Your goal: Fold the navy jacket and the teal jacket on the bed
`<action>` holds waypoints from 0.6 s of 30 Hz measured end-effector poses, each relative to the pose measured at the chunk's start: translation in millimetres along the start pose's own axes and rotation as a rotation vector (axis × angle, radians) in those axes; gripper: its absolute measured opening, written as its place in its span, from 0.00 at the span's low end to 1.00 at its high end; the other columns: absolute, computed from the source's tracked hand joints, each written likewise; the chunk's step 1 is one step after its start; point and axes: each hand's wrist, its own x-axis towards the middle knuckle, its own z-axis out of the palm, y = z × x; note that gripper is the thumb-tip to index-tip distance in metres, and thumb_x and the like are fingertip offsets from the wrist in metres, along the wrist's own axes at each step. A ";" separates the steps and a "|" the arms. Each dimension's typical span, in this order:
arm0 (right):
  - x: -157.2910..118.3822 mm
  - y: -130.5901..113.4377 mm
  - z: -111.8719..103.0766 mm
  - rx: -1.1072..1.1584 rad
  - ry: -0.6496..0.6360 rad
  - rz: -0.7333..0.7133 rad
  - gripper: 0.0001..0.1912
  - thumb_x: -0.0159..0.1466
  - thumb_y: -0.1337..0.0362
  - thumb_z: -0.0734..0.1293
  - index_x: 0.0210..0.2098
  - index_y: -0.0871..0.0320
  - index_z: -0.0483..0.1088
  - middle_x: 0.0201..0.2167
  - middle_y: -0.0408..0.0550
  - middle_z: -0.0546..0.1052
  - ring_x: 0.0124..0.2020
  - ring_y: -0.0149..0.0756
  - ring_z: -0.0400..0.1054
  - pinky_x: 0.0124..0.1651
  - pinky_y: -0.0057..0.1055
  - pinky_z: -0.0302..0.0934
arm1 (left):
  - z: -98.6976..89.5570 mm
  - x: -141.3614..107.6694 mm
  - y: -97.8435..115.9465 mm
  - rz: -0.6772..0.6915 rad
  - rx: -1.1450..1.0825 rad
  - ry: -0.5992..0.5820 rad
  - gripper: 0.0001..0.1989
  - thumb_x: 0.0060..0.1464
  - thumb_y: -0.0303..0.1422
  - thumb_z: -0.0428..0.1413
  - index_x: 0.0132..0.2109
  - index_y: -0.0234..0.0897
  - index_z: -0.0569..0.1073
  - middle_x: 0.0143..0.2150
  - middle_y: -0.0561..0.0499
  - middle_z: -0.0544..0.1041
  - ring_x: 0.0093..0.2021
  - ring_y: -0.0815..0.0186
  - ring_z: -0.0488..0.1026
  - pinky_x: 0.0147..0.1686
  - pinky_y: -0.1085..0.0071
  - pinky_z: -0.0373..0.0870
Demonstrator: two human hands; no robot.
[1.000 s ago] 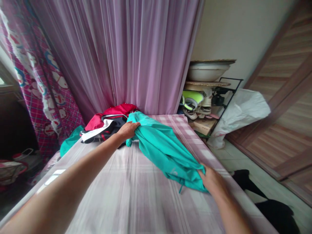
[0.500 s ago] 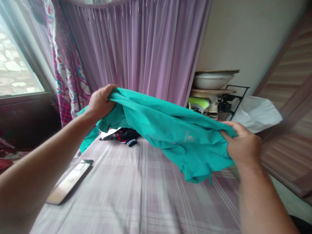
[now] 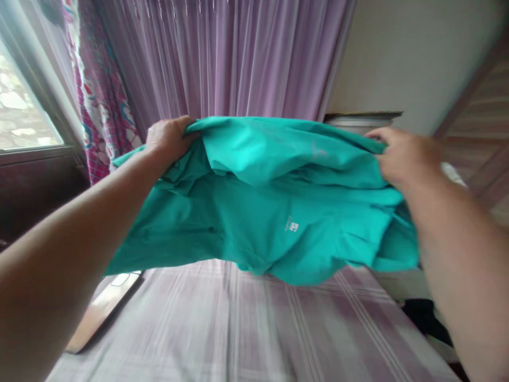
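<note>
A teal shirt (image 3: 254, 207) with a small white logo is stretched out in the air above a plaid-covered surface (image 3: 246, 329). My left hand (image 3: 169, 139) grips its upper edge at the left, fingers closed on the bunched cloth. At the other end, my right hand (image 3: 405, 156) pinches the same edge between thumb and fingers. Below the hands the fabric hangs in loose folds, and its lower hem floats slightly over the plaid cloth. The far end of the surface is hidden behind the shirt.
A phone (image 3: 103, 313) lies at the left side of the plaid cloth, partly covered by my forearm. Purple curtains (image 3: 238, 63) hang behind. A stacked bowl (image 3: 358, 124) shows at the right, near a wooden door (image 3: 477, 159). A window (image 3: 26, 106) is at the left.
My right hand has risen, bringing the shirt's top edge nearly level. The cloth has spread wider and hangs lower in front, now covering the dark clothing behind it.
</note>
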 end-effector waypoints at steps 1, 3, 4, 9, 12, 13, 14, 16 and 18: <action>8.9 -4.1 15.3 -0.014 -0.062 -0.033 0.43 0.61 0.38 0.60 0.57 0.72 0.70 0.55 0.67 0.75 0.54 0.47 0.69 0.43 0.39 0.53 | 24.0 0.6 0.7 0.022 0.039 -0.082 0.22 0.66 0.43 0.48 0.60 0.37 0.70 0.52 0.47 0.77 0.58 0.52 0.72 0.57 0.47 0.67; 11.9 -2.3 45.0 0.038 -0.134 -0.035 0.41 0.63 0.42 0.60 0.60 0.74 0.68 0.56 0.69 0.74 0.53 0.44 0.69 0.42 0.36 0.53 | 70.3 -8.9 0.3 0.024 0.064 -0.178 0.20 0.61 0.35 0.54 0.58 0.34 0.73 0.54 0.41 0.78 0.58 0.47 0.71 0.57 0.45 0.67; 5.3 3.5 58.8 0.054 -0.135 0.005 0.38 0.65 0.45 0.60 0.59 0.73 0.69 0.54 0.68 0.75 0.51 0.42 0.70 0.41 0.34 0.54 | 91.1 -19.0 -1.1 0.032 0.065 -0.221 0.20 0.59 0.32 0.56 0.57 0.33 0.73 0.54 0.39 0.78 0.57 0.46 0.72 0.55 0.46 0.68; -98.9 47.0 121.5 0.055 -0.539 0.120 0.18 0.63 0.52 0.65 0.31 0.58 0.80 0.27 0.49 0.79 0.30 0.39 0.71 0.32 0.31 0.54 | 163.5 -109.5 -18.6 0.131 0.000 -0.349 0.23 0.57 0.35 0.55 0.60 0.41 0.73 0.63 0.41 0.73 0.62 0.49 0.70 0.61 0.50 0.63; -187.9 53.8 156.4 0.137 -0.914 0.127 0.27 0.61 0.43 0.65 0.16 0.56 0.72 0.16 0.45 0.71 0.24 0.38 0.68 0.28 0.31 0.54 | 185.4 -179.2 -31.3 0.191 -0.073 -0.360 0.20 0.61 0.41 0.52 0.58 0.47 0.74 0.61 0.45 0.75 0.62 0.51 0.70 0.64 0.48 0.59; -214.4 51.0 166.8 0.194 -0.990 0.151 0.27 0.59 0.42 0.65 0.15 0.56 0.71 0.15 0.44 0.71 0.23 0.38 0.67 0.28 0.31 0.55 | 189.8 -201.9 -34.5 0.199 -0.097 -0.340 0.21 0.62 0.42 0.51 0.59 0.47 0.73 0.62 0.44 0.74 0.63 0.51 0.69 0.64 0.48 0.59; -237.4 46.1 176.4 0.303 -0.991 0.174 0.25 0.59 0.41 0.65 0.19 0.56 0.73 0.17 0.44 0.73 0.23 0.38 0.68 0.29 0.30 0.57 | 193.1 -223.3 -37.0 0.203 -0.120 -0.315 0.22 0.62 0.42 0.51 0.60 0.46 0.73 0.63 0.43 0.73 0.65 0.50 0.67 0.64 0.46 0.59; -269.6 31.5 193.2 0.509 -0.950 0.240 0.22 0.57 0.44 0.67 0.34 0.56 0.78 0.24 0.44 0.77 0.28 0.38 0.72 0.32 0.30 0.61 | 197.4 -259.9 -40.2 0.231 -0.166 -0.309 0.24 0.61 0.44 0.52 0.62 0.47 0.71 0.65 0.42 0.71 0.65 0.49 0.66 0.65 0.44 0.58; -283.0 14.1 207.3 0.559 -0.858 0.280 0.21 0.55 0.48 0.68 0.39 0.56 0.78 0.27 0.44 0.79 0.30 0.39 0.73 0.33 0.30 0.62 | 200.4 -284.9 -41.8 0.270 -0.184 -0.342 0.25 0.58 0.45 0.56 0.62 0.50 0.71 0.66 0.43 0.70 0.67 0.47 0.64 0.65 0.42 0.57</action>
